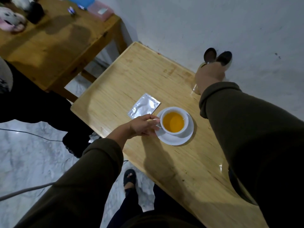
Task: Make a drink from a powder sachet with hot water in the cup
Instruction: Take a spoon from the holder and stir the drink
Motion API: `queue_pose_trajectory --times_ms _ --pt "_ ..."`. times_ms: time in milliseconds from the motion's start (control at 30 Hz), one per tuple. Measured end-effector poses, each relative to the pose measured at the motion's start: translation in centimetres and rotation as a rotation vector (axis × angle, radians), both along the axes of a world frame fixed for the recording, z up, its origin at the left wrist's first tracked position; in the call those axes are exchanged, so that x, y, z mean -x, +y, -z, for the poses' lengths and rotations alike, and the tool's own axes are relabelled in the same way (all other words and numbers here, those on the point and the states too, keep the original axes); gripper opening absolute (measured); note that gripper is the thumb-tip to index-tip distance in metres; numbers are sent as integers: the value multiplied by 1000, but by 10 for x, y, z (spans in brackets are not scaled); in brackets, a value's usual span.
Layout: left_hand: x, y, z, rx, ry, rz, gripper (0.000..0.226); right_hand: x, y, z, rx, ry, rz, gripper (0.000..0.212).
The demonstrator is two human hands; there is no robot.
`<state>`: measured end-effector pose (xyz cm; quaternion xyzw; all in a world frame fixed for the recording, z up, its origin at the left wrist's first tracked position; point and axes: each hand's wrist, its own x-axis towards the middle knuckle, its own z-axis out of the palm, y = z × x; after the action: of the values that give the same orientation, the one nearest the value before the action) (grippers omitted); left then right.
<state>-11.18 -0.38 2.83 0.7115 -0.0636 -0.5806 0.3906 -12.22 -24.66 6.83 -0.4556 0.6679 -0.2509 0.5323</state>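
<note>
We can read no writing anywhere; the silver sachet (144, 106) shows a blank foil face, lying flat on the wooden surface (148, 71) just beside the saucer (177, 139). A second table (49, 46) behind carries a pink box (100, 11) and a plush toy (9, 19). Our right sleeve (255, 137) covers part of the surface. The white cup (174, 120) sits on the saucer, filled with orange liquid. Our left hand (143, 125) pinches the cup's handle. Our right hand (210, 76) is closed around a spoon (209, 55) over a glass container (196, 88) at the far edge
</note>
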Motion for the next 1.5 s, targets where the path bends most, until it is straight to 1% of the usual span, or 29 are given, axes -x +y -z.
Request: queue_pose_trajectory --times_ms 33,100,167,233,300,367,400,467,500,567,667,700,767,867,933,967,1000,1133,1200,1267,1333,1433,1500 --pt "0 0 0 -2 5 0 28 -1 -3 4 68 50 -38 64" --pt "0 0 0 -7 11 -3 32 -4 -5 6 50 26 -14 64" --pt "-1 0 0 -13 10 0 35 -4 -3 7 67 111 -90 52" --pt "-1 0 0 -11 14 -2 36 -5 -8 9 120 235 -96 43" --pt "-1 0 0 -12 17 -6 36 -6 -12 12 163 271 -153 41" --pt "-1 -1 1 -17 13 -9 35 -5 -10 8 230 357 -211 39" --pt "0 -1 1 -20 11 -10 34 -5 -11 8 242 400 -247 38" --pt "0 -1 1 -20 4 -12 30 -2 -15 11 240 416 -358 37" --pt "1 -1 1 -20 0 -14 29 -1 -17 11 286 449 -400 36" --pt "1 -1 2 -21 -6 -16 28 0 -18 8 396 528 -406 34" --pt "1 -1 2 -29 -20 -14 21 0 -20 -4 448 443 -419 33" --pt "2 -1 2 -26 -24 -13 20 0 -22 -8 503 448 -400 31" --pt "3 -1 2 -19 -42 -16 22 0 -19 -24 591 453 -367 27" --pt "6 -2 0 -10 -69 -6 22 1 -11 -47 669 381 -402 23" --pt "6 -2 -1 -9 -86 16 18 5 -4 -59 703 327 -435 12" --pt "7 -2 -1 -5 -87 21 16 9 0 -65 707 306 -448 5" --pt "7 -2 -1 0 -87 23 15 14 5 -70 701 286 -458 4" --pt "8 0 0 37 -109 28 18 34 28 -73 655 245 -441 7" --pt "9 1 0 62 -116 49 19 47 43 -71 615 269 -413 14" --pt "9 1 0 70 -130 70 23 59 61 -70 540 281 -368 21" --pt "8 0 2 60 -168 107 31 69 83 -65 458 267 -315 19" --pt "6 -1 3 55 -202 147 36 80 110 -57 307 156 -218 15" --pt "7 0 2 53 -206 150 34 89 122 -55 204 105 -173 20"
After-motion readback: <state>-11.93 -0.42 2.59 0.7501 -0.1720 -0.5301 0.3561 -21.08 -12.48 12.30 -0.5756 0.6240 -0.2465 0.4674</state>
